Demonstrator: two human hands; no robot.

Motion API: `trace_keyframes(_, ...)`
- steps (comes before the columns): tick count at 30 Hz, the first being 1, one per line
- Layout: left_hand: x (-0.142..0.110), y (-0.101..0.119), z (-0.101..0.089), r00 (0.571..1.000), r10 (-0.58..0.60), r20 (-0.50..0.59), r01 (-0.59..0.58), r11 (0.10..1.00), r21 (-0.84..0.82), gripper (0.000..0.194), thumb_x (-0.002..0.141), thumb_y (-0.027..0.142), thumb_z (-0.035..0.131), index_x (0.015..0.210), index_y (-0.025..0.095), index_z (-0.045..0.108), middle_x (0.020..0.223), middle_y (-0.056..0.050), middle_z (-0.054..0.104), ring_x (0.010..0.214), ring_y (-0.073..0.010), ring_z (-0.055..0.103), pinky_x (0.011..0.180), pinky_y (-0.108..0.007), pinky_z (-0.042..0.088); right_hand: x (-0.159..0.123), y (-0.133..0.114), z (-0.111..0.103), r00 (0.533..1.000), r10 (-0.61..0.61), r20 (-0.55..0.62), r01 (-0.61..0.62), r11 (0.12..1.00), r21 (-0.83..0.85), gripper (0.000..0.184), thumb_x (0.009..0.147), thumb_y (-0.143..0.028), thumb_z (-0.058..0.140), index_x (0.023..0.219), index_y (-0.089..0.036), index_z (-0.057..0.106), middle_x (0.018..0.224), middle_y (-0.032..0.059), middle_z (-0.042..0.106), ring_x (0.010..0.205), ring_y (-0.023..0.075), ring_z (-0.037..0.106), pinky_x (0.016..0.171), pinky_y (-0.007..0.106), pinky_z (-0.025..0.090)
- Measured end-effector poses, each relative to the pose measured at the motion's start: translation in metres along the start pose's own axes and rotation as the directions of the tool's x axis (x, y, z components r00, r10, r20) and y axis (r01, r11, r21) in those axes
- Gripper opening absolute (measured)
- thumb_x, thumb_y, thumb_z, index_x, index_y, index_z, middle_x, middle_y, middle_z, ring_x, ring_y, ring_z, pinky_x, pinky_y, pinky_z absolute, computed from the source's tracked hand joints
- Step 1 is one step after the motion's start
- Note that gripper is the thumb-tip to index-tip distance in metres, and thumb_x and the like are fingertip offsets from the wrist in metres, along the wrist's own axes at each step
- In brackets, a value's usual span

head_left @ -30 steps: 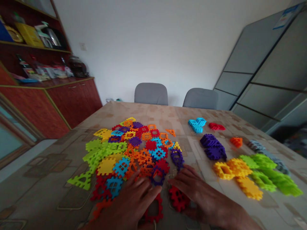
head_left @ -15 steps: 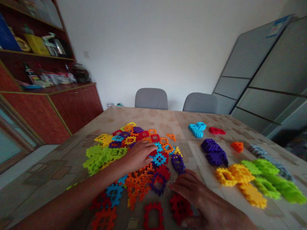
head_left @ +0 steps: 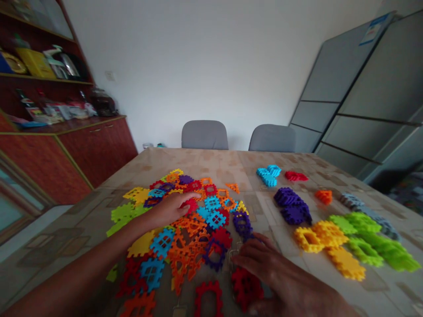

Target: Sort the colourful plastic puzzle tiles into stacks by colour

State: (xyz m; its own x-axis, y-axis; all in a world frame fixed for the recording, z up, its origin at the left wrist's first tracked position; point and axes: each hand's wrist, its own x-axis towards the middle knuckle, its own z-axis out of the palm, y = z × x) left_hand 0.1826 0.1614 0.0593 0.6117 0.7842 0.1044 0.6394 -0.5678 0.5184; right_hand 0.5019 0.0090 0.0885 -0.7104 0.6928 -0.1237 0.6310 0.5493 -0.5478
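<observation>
Pinched between the thumb and fingers of my left hand [head_left: 168, 209] is a red toothed building piece [head_left: 190, 206], over the middle of the mixed pile. My right hand [head_left: 269, 266] is wrapped round a stack of red toothed pieces [head_left: 245, 286] near the front of the table; its palm hides part of the stack. Just left of that stack lies a red frame piece [head_left: 209, 288]. Orange pieces [head_left: 185, 246] and a purple ring piece [head_left: 215, 255] lie beyond it. Another purple frame [head_left: 242, 223] is close to my right fingertips.
On the right stand groups sorted by colour: light blue [head_left: 269, 175], red [head_left: 295, 176], purple [head_left: 292, 206], orange [head_left: 324, 197], yellow [head_left: 345, 263], green [head_left: 366, 240] and grey [head_left: 370, 215]. Two grey chairs [head_left: 205, 134] stand behind the table [head_left: 238, 165].
My left hand left the near red frame, reached into the pile and took a red piece, which has moved left with it. My right hand stays on the red stack.
</observation>
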Motion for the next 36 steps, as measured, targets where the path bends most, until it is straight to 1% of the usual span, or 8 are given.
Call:
trace_keyframes(4, -0.01, -0.01, 0.004, 0.999, -0.005, -0.052, 0.002, 0.999, -0.048, 0.051, 0.091, 0.03, 0.051, 0.142, 0.02, 0.053, 0.131, -0.006, 0.069, 0.118, -0.0261, 0.065, 0.098, -0.034, 0.05, 0.002, -0.004, -0.003, 1.0, -0.012, -0.024, 0.011, 1.0, -0.019, 0.063, 0.085, -0.05, 0.074, 0.139, -0.022, 0.059, 0.128, 0.0118, 0.065, 0.124, 0.0314, 0.055, 0.119, 0.054, 0.022)
trace_keyframes(8, -0.003, -0.019, 0.009, 0.996, 0.008, -0.092, -0.014, 0.998, -0.057, 0.045, 0.095, 0.028, 0.052, 0.14, 0.021, 0.054, 0.124, -0.007, 0.072, 0.108, -0.0224, 0.07, 0.093, -0.033, 0.054, 0.004, -0.009, -0.008, 1.0, 0.004, -0.002, -0.004, 0.999, -0.054, 0.063, 0.087, -0.055, 0.071, 0.137, -0.017, 0.061, 0.127, 0.0151, 0.066, 0.122, 0.0325, 0.057, 0.117, 0.054, 0.026)
trace_keyframes(13, 0.032, -0.037, -0.004, 0.987, -0.019, -0.16, 0.036, 0.994, 0.103, 0.026, 0.1, 0.036, 0.062, 0.119, 0.017, 0.065, 0.124, -0.01, 0.067, 0.114, -0.0264, 0.064, 0.102, -0.051, 0.049, 0.005, -0.012, -0.009, 1.0, -0.012, -0.011, 0.011, 0.997, -0.078, 0.063, 0.088, -0.058, 0.069, 0.135, -0.017, 0.062, 0.127, 0.0156, 0.067, 0.121, 0.0324, 0.058, 0.116, 0.052, 0.029)
trace_keyframes(19, 0.083, -0.042, -0.006, 0.997, -0.065, -0.052, 0.079, 0.935, 0.345, 0.03, 0.099, 0.034, 0.066, 0.124, 0.019, 0.062, 0.129, -0.01, 0.062, 0.113, -0.027, 0.063, 0.097, -0.05, 0.054, 0.005, -0.013, -0.01, 0.997, -0.048, -0.062, 0.041, 0.993, -0.112, 0.051, 0.089, -0.046, 0.07, 0.133, -0.021, 0.064, 0.123, 0.0112, 0.07, 0.115, 0.0295, 0.062, 0.114, 0.046, 0.035)
trace_keyframes(23, 0.1, -0.037, -0.004, 0.994, -0.106, -0.004, 0.097, 0.896, 0.434, 0.032, 0.098, 0.035, 0.067, 0.125, 0.019, 0.062, 0.129, -0.01, 0.062, 0.111, -0.0266, 0.064, 0.095, -0.049, 0.055, 0.004, -0.013, -0.011, 0.992, -0.086, -0.093, 0.072, 0.986, -0.148, 0.05, 0.092, -0.053, 0.065, 0.133, -0.024, 0.063, 0.122, 0.0097, 0.071, 0.113, 0.0275, 0.063, 0.113, 0.044, 0.036)
trace_keyframes(29, 0.089, -0.036, -0.012, 0.999, -0.053, 0.009, 0.045, 0.904, 0.425, 0.035, 0.098, 0.035, 0.067, 0.129, 0.019, 0.059, 0.132, -0.01, 0.06, 0.114, -0.028, 0.063, 0.096, -0.051, 0.054, 0.003, -0.014, -0.011, 0.998, -0.047, -0.044, 0.039, 0.987, -0.156, 0.056, 0.088, -0.053, 0.071, 0.132, -0.019, 0.064, 0.124, 0.0121, 0.07, 0.117, 0.0286, 0.061, 0.114, 0.044, 0.034)
trace_keyframes(32, 0.078, -0.045, -0.016, 0.999, -0.022, 0.049, 0.003, 0.932, 0.362, 0.027, 0.098, 0.034, 0.067, 0.119, 0.017, 0.064, 0.123, -0.009, 0.064, 0.105, -0.0247, 0.066, 0.091, -0.046, 0.056, 0.004, -0.016, -0.012, 0.998, -0.045, -0.038, 0.039, 0.991, -0.127, 0.054, 0.086, -0.049, 0.073, 0.13, -0.019, 0.065, 0.122, 0.0115, 0.071, 0.116, 0.0288, 0.062, 0.114, 0.044, 0.035)
trace_keyframes(36, 0.065, -0.054, -0.022, 1.0, 0.011, 0.024, -0.017, 0.969, 0.245, 0.022, 0.099, 0.034, 0.065, 0.112, 0.016, 0.065, 0.11, -0.006, 0.067, 0.093, -0.021, 0.068, 0.082, -0.04, 0.059, 0.009, -0.018, -0.014, 1.0, -0.017, -0.008, 0.016, 0.995, -0.101, 0.051, 0.085, -0.045, 0.075, 0.128, -0.019, 0.066, 0.122, 0.012, 0.07, 0.119, 0.0308, 0.06, 0.115, 0.047, 0.033)
